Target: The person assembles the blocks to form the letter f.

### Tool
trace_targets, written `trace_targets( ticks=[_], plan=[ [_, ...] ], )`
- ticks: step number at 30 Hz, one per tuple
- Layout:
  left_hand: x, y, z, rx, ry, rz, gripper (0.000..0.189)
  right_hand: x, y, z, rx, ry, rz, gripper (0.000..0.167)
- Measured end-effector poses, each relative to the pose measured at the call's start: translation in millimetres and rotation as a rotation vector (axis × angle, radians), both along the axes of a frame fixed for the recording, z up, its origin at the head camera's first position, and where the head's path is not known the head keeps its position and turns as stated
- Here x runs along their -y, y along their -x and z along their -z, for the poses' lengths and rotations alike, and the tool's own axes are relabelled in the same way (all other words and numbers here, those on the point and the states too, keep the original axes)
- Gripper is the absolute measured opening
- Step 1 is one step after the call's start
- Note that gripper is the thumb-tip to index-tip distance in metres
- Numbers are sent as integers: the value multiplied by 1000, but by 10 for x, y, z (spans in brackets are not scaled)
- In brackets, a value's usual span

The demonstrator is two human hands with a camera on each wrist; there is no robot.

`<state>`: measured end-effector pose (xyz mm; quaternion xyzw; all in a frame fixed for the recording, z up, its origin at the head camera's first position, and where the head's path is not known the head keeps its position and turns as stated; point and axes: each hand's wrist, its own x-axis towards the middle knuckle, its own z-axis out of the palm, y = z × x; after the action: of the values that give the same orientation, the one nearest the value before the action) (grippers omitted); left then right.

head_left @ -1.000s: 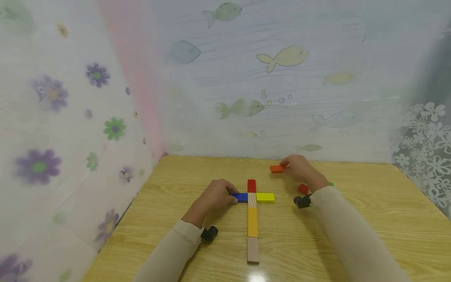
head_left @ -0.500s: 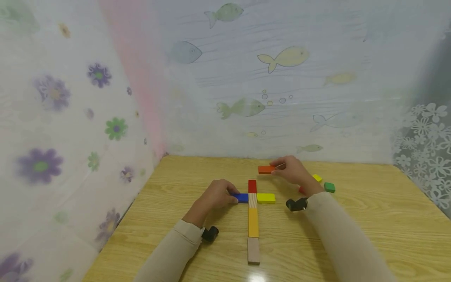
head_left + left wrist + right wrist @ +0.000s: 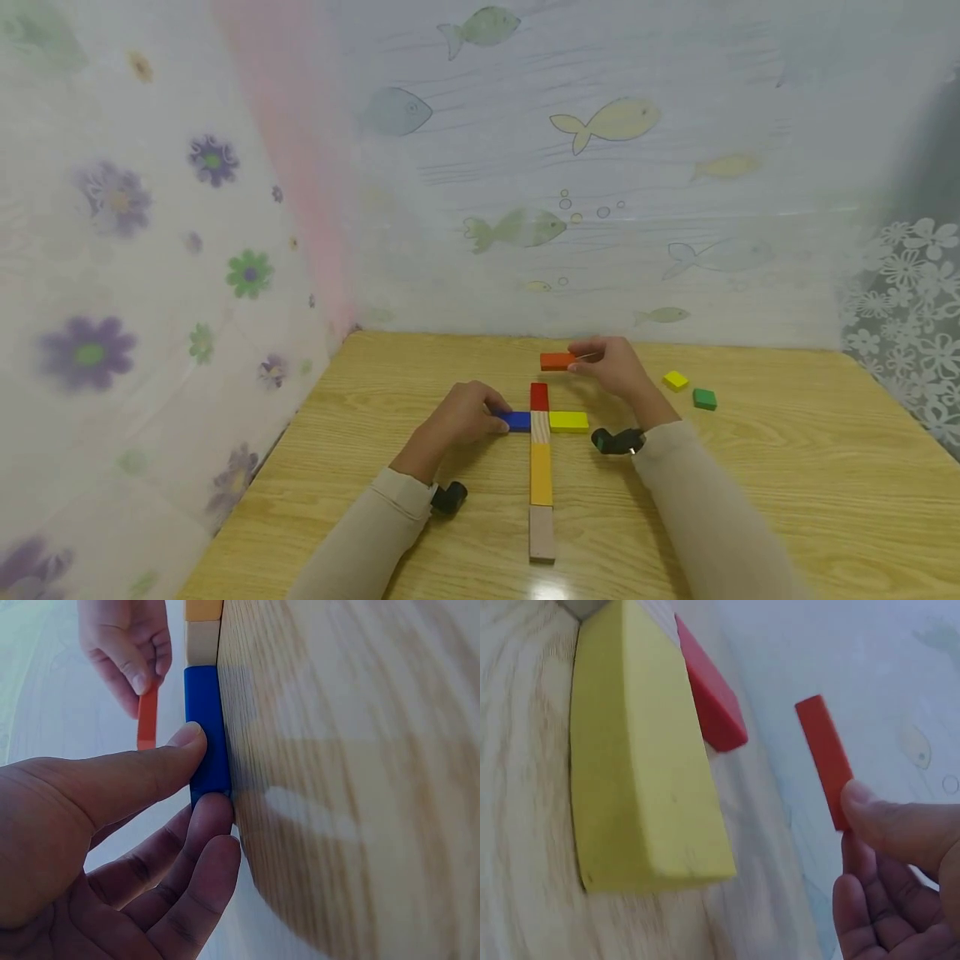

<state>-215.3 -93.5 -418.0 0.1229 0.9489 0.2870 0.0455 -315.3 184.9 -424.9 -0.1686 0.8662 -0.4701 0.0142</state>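
My left hand (image 3: 461, 417) pinches the outer end of a blue wooden block (image 3: 518, 422) on the table; the left wrist view shows the thumb on that blue block (image 3: 206, 705). My right hand (image 3: 618, 368) pinches an orange-red block (image 3: 557, 362) by one end, held above the table beyond the cross of blocks. In the right wrist view this orange-red block (image 3: 825, 761) is apart from the others. The cross has a red block (image 3: 539, 396) at its far end, a striped plain-wood block (image 3: 540, 427) in the middle and a yellow block (image 3: 569, 422) on the right.
An amber-yellow block (image 3: 541, 474) and a beige block (image 3: 542, 533) form the cross's near stem. A small yellow block (image 3: 676, 381) and a green block (image 3: 704, 399) lie to the right on the wooden table (image 3: 787, 467). A fish-patterned sheet (image 3: 600, 275) hangs behind.
My right hand has carried the orange-red block leftward, to beyond the red block. The small yellow and green blocks have come fully into sight. My left hand stays on the blue block.
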Motion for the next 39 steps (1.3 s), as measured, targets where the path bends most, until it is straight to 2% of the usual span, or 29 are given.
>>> trace_targets(
  ticks=[7,18,26,33,39],
  plan=[
    [4,5,7,-4,6,8,22,88,-52,85,28,13,48,37],
    [8,5,2,-9,13,4,22,137,-30,149,28,3,65,35],
    [-2,-2,-4,-1,5,-2,21,99,-9,131,92,44,30,32],
    [-15,-9,-11,-5,10,-8,21,57,94,112,30,-34,-9,34],
    [-20,-11,1,-2,18,-11,22,44,172,163,74,-69,-28,31]
  ],
)
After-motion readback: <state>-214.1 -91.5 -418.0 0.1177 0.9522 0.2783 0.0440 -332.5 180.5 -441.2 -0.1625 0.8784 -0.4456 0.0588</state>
